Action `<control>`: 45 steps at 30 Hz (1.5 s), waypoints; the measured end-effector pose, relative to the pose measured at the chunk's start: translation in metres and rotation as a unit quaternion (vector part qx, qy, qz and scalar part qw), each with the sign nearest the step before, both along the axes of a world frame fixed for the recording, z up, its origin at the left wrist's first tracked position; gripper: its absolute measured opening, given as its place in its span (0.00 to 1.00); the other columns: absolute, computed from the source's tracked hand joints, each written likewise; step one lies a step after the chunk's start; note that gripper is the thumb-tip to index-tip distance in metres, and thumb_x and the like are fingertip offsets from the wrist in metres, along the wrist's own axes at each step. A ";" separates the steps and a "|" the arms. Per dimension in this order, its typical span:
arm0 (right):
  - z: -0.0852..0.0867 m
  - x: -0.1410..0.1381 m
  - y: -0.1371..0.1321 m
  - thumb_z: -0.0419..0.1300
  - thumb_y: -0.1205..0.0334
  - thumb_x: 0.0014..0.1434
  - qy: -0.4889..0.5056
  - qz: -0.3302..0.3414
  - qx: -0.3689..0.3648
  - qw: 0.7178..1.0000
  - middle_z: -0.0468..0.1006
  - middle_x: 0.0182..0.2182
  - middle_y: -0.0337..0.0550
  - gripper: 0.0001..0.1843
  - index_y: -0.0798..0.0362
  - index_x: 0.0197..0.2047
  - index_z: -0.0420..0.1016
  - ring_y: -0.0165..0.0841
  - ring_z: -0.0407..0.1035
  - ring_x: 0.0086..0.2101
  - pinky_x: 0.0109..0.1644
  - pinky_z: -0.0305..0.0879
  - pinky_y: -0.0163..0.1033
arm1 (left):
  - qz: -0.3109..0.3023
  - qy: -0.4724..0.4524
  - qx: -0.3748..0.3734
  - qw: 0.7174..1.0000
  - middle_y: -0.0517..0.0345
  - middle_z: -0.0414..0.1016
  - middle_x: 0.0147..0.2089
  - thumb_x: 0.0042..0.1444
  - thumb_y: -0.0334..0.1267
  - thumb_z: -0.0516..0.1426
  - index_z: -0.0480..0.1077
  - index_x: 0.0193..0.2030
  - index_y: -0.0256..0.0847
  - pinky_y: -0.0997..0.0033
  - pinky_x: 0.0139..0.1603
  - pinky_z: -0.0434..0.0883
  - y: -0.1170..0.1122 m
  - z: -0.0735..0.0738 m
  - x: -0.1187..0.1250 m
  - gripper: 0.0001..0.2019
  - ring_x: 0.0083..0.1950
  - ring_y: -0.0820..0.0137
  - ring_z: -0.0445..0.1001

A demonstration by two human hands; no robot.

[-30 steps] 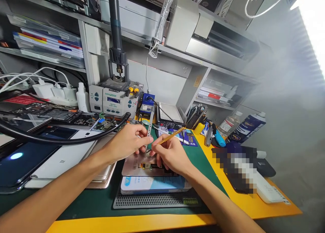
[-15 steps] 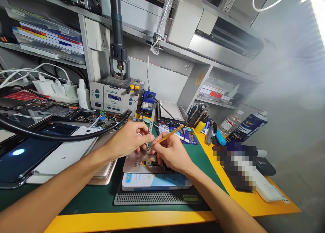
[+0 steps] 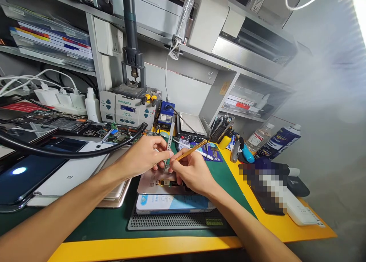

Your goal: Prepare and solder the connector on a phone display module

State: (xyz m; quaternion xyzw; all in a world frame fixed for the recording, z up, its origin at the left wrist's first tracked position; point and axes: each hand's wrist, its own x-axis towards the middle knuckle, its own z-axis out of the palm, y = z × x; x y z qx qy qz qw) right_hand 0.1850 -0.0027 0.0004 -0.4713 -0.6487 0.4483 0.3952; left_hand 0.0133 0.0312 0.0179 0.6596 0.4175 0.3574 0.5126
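Note:
My left hand (image 3: 148, 153) is closed around metal tweezers (image 3: 169, 140) with holes along their arms, tips pointing down. Close beside it, my right hand (image 3: 193, 168) grips a slim gold-coloured pen-like tool (image 3: 192, 149), its handle slanting up to the right. Both tool tips come together over the upper part of a pinkish metal-backed phone panel (image 3: 145, 186). A small flex cable (image 3: 166, 183) with a printed label lies across that panel. What the tips touch is too small to make out. Underneath the panel is a white and blue box (image 3: 177, 205), resting on a grey perforated plate (image 3: 171, 221).
Several phones, including a white one (image 3: 71, 174), lie left, under a thick black hose (image 3: 71, 154). A hot-air station (image 3: 126, 109) stands behind. On the right are a clear bottle (image 3: 259, 138), a spray can (image 3: 278, 142) and a white device (image 3: 300, 210). A green mat (image 3: 100, 227) covers the bench.
The camera view has shifted very slightly. Both hands and their tools keep nearly the same position over the panel.

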 end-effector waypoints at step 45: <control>-0.001 0.000 -0.003 0.56 0.64 0.58 -0.057 -0.015 0.053 0.997 0.69 0.20 0.32 0.06 0.52 0.29 0.68 0.25 0.63 0.19 0.21 0.56 0.30 | -0.024 0.013 0.014 1.000 0.62 0.74 0.24 0.51 0.45 0.62 0.69 0.32 0.38 0.73 0.22 0.73 0.006 -0.007 -0.001 0.12 0.23 0.73 0.73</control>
